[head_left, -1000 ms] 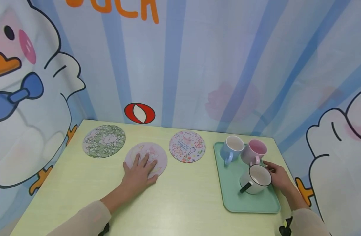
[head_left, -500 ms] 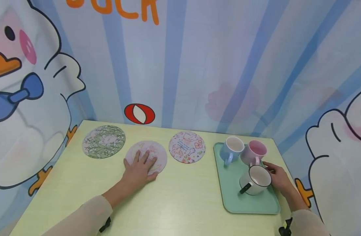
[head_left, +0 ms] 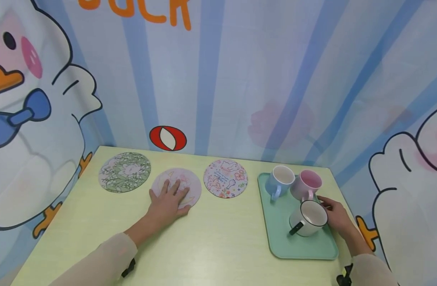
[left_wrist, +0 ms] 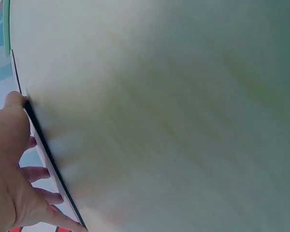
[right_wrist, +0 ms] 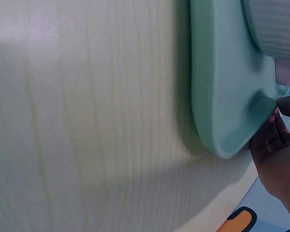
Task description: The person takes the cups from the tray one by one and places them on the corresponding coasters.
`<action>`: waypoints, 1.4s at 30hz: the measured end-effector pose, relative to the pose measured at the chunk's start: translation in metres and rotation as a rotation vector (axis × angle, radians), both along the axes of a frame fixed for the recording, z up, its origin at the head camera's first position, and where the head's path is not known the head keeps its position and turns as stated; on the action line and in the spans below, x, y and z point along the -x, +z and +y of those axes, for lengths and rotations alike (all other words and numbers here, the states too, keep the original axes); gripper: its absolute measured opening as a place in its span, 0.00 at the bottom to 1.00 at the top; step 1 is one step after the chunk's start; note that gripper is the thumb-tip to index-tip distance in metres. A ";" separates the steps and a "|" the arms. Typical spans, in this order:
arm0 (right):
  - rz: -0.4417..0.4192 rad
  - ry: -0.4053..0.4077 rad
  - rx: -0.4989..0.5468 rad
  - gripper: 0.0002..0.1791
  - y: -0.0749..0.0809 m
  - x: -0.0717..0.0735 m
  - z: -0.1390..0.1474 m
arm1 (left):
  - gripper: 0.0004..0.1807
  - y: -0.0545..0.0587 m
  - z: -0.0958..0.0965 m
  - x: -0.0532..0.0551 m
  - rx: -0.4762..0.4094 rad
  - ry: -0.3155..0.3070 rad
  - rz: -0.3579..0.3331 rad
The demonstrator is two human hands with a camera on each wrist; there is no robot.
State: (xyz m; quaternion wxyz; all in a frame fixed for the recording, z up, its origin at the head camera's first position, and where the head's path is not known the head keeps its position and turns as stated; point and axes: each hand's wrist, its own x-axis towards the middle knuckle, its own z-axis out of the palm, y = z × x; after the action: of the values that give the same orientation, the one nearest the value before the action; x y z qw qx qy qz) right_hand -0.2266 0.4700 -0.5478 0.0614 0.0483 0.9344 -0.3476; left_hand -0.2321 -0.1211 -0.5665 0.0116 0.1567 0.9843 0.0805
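My left hand lies with spread fingers on a pale pink round placemat, pressing it to the table. The left wrist view catches the mat edge-on as a dark-rimmed disc beside that hand. At the right side of a green tray, my right hand pinches the rim; in the right wrist view the thumb sits on the rim, with curled fingers outside it. On the tray stand a white mug with a black handle, a blue mug and a pink mug.
A green floral round placemat lies at the back left of the light wooden table. Another round placemat with pink and blue drawings lies between the pale one and the tray. A striped cartoon curtain closes off the back.
My left hand has slid the pale pink placemat a little away from me, toward the back edge, roughly level with its neighbours. The right hand and tray have stayed in place.
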 end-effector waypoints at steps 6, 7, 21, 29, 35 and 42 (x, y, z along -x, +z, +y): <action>0.002 0.005 0.002 0.29 0.000 0.000 0.000 | 0.39 0.000 -0.001 0.005 0.012 0.002 0.000; 0.003 0.006 -0.001 0.29 -0.001 0.000 0.001 | 0.39 0.000 -0.001 0.006 0.010 0.002 0.002; -0.008 -0.005 -0.007 0.28 -0.001 0.000 0.000 | 0.40 -0.002 0.001 0.018 -0.012 0.018 0.011; -0.001 -0.009 -0.002 0.28 -0.002 0.002 0.000 | 0.40 -0.003 0.001 0.019 -0.002 0.035 0.029; 0.011 -0.007 -0.004 0.28 -0.005 0.002 0.001 | 0.40 -0.003 -0.002 0.011 -0.035 0.052 0.038; 0.013 0.005 0.006 0.28 -0.003 0.001 0.002 | 0.36 -0.006 -0.001 0.005 -0.048 0.050 0.076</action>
State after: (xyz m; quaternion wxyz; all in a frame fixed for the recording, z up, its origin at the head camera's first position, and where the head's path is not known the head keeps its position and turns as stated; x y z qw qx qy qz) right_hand -0.2278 0.4715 -0.5509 0.0561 0.0435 0.9339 -0.3504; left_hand -0.2369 -0.1219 -0.5723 -0.0313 0.1349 0.9855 0.0984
